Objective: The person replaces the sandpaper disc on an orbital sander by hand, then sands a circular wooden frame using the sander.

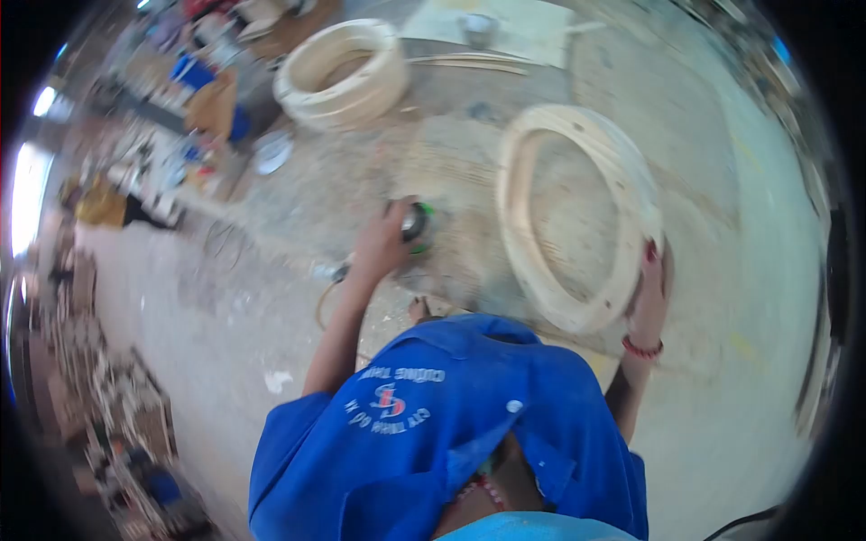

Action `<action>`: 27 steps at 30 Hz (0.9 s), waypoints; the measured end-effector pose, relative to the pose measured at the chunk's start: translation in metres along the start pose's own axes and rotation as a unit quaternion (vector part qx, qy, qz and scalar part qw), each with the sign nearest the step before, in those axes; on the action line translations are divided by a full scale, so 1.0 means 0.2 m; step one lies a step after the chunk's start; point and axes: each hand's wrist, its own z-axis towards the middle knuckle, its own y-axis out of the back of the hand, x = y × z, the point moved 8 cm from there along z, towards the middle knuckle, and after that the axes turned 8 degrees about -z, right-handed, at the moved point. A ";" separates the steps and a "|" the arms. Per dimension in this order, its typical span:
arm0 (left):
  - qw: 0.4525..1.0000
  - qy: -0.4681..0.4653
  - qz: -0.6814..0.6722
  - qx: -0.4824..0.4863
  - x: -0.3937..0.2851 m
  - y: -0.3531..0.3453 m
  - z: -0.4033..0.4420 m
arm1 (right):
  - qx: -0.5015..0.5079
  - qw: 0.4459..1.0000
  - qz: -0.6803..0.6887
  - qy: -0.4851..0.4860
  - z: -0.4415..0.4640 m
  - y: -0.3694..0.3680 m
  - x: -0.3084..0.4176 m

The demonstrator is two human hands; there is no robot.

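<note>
My left hand (386,239) is closed around a small round sander (416,223), black on top with a green edge. A fitting and thin hose (323,302) show by my left wrist. My right hand (651,287), with a red beaded bracelet at the wrist, grips the outer lower right side of a pale wooden ring (516,203). The ring is tilted and has small dark holes along its face. The sander is apart from the ring, to its left. My right fingers are partly hidden behind the ring.
Another stack of wooden rings (298,95) sits at the back left, near thin wood strips (474,63) and a pale sheet (528,32) with a small metal container (478,29). A white lid-like disc (273,151) lies left. A person in yellow (101,206) is farther off. Wood pieces (126,406) are piled lower left.
</note>
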 end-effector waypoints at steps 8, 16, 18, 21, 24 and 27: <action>0.997 -0.065 -0.007 -0.039 -0.02 0.03 -0.01 | 0.059 0.981 -0.170 0.074 -0.05 -0.19 0.21; 0.999 -0.040 -0.017 -0.010 -0.03 0.03 -0.02 | 0.104 0.968 -0.199 0.112 -0.10 -0.34 0.31; 0.999 -0.010 -0.033 0.013 -0.01 0.01 -0.01 | 0.122 0.965 -0.204 0.114 -0.11 -0.37 0.31; 0.999 0.013 -0.042 0.032 0.00 0.01 -0.01 | 0.125 0.957 -0.236 0.110 -0.12 -0.39 0.31; 0.999 0.015 -0.040 0.033 0.00 0.01 -0.01 | 0.116 0.951 -0.264 0.112 -0.12 -0.36 0.28; 0.999 0.008 -0.030 0.030 -0.02 0.02 -0.02 | 0.108 0.953 -0.259 0.111 -0.11 -0.35 0.28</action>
